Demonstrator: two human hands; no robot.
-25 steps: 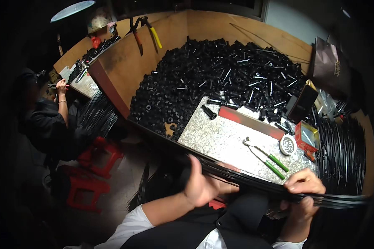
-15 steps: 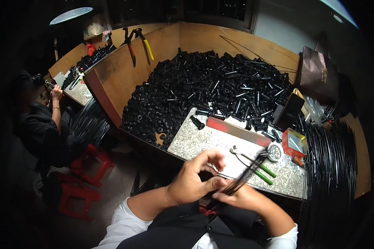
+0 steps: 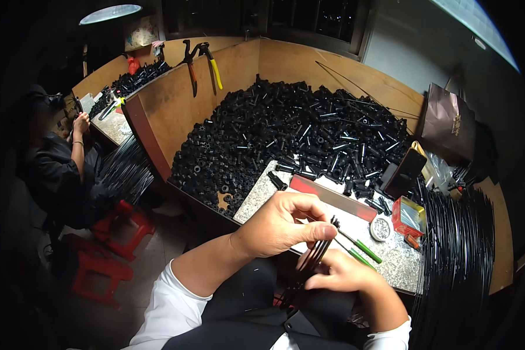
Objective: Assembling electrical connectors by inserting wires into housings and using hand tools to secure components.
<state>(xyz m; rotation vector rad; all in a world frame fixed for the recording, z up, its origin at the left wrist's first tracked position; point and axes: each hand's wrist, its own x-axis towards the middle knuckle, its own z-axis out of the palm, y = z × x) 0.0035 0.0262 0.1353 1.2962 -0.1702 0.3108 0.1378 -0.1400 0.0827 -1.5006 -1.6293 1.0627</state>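
A small bundle of thin black rods (image 3: 316, 252) stands steeply tilted between my two hands, in front of the bench's near edge. My left hand (image 3: 283, 224) is closed, thumb and fingers pinching the rods near their upper tips. Lower down, my right hand (image 3: 344, 273) is curled around the same bundle, its fingers partly hidden behind the rods. Just beyond the hands, pliers with green handles (image 3: 364, 252) lie on the speckled bench top (image 3: 399, 265); my left hand covers their jaws from view. A round tin of small silvery bits (image 3: 381, 228) sits nearby.
Black tubular parts (image 3: 297, 122) form a large heap behind a red-and-grey bar (image 3: 332, 198). A red box (image 3: 407, 217) and phone (image 3: 406, 172) stand right, beside many long black rods (image 3: 461, 245). Another person (image 3: 58, 169) works at left, near red stools (image 3: 102, 271).
My left hand's fingers have closed on the rods' upper ends. The bundle has swung from leaning right, over the pliers, to standing more upright. My head view has shifted slightly.
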